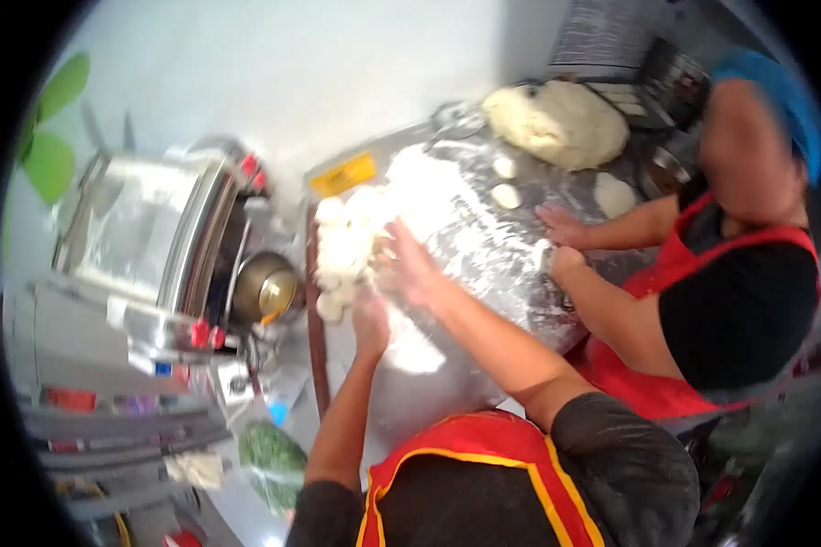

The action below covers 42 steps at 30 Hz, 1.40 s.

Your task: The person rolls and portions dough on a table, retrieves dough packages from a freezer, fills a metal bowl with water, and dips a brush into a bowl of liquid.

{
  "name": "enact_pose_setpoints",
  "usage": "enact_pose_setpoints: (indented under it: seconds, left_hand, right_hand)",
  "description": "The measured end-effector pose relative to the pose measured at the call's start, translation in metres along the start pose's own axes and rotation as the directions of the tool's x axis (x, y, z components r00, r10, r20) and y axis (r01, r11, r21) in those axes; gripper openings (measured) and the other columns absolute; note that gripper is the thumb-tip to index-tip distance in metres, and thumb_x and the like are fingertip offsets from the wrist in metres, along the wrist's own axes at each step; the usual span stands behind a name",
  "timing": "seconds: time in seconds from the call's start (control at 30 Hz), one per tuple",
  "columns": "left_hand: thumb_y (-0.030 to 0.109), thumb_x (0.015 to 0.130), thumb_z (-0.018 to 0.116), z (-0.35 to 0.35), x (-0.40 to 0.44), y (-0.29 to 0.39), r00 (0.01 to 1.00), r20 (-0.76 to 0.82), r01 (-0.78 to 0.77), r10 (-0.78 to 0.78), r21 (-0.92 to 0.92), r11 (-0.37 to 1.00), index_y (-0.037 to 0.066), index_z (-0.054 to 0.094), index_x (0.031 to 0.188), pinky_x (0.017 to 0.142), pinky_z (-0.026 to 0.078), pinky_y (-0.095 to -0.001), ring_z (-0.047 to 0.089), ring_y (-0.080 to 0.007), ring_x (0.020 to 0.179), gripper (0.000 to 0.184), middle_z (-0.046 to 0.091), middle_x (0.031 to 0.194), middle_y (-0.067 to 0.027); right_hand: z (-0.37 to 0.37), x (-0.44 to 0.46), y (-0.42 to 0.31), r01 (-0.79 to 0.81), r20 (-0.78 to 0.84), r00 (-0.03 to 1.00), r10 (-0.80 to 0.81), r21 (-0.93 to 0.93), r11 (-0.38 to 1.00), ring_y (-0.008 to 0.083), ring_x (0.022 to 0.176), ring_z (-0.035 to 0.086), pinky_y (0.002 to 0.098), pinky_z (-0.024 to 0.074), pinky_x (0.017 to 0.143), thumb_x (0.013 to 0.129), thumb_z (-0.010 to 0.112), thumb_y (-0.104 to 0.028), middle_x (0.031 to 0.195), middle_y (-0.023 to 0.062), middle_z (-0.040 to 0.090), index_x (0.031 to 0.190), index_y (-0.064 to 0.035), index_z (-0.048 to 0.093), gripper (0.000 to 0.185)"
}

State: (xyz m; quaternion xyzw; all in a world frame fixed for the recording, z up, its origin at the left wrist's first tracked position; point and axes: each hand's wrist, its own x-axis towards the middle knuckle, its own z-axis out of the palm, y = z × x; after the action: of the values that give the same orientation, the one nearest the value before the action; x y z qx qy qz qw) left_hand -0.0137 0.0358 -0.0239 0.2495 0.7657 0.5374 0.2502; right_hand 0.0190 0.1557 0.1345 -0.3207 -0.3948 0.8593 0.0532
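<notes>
A metal worktop (347, 365) is dusted with white flour (470, 223). Many small pale dough pieces (337, 242) lie grouped at its left side. Just right of them is my right hand (410, 264), its fingers spread and somewhat blurred over the floury area. Lower down, at the near edge of the pieces, my left hand (371, 319) reaches in; its fingertips are blurred against the bright dough, and whether it holds a piece is unclear.
A co-worker in a red apron (643, 383) has both hands on the worktop at right. Behind lie a large dough mass (561, 123) and smaller dough balls (506, 196). At left stand a roller machine (146, 232) and a metal bowl (265, 287).
</notes>
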Motion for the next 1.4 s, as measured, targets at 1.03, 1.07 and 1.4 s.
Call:
enact_pose_setpoints:
  seconds: [1.03, 1.07, 1.4]
  left_hand:
    - [0.045, 0.092, 0.038, -0.059, -0.076, 0.097, 0.948, 0.248, 0.297, -0.198, -0.912, 0.284, 0.008, 0.032, 0.135, 0.105, 0.024, -0.0406, 0.028, -0.0238, 0.130, 0.058, 0.030, 0.142, -0.0080]
    - [0.043, 0.092, 0.038, -0.061, -0.079, 0.078, 0.925, 0.277, 0.350, -0.259, -0.887, 0.302, 0.008, 0.034, 0.134, 0.102, 0.029, -0.0400, 0.033, -0.0235, 0.126, 0.055, 0.034, 0.139, -0.0080]
    - [0.030, 0.092, 0.042, 0.060, -0.219, 0.030, 0.824, 0.487, 0.560, -0.288, -0.631, 0.537, 0.004, 0.044, 0.126, 0.087, 0.045, -0.0338, 0.055, -0.0221, 0.104, 0.042, 0.053, 0.122, -0.0101]
  right_hand:
    - [-0.099, -0.093, 0.179, 0.215, 0.001, 0.900, -0.437, -0.871, 0.441, 0.0357, 0.111, 0.048, 0.0449, 0.0381, 0.093, 0.079, 0.055, -0.031, 0.121, 0.0202, 0.050, 0.124, -0.0036, 0.044, 0.054]
    - [-0.096, -0.108, 0.176, 0.288, 0.069, 0.886, -0.458, -0.857, 0.428, 0.0361, 0.109, 0.049, 0.0425, 0.0386, 0.093, 0.079, 0.055, -0.030, 0.119, 0.0206, 0.051, 0.124, -0.0025, 0.044, 0.054]
    - [-0.262, -0.298, 0.301, 0.298, 0.119, 0.817, -0.565, -0.925, 0.236, 0.0350, 0.097, 0.057, 0.0426, 0.0453, 0.081, 0.079, 0.054, -0.029, 0.099, 0.0189, 0.061, 0.110, -0.0053, 0.055, 0.038]
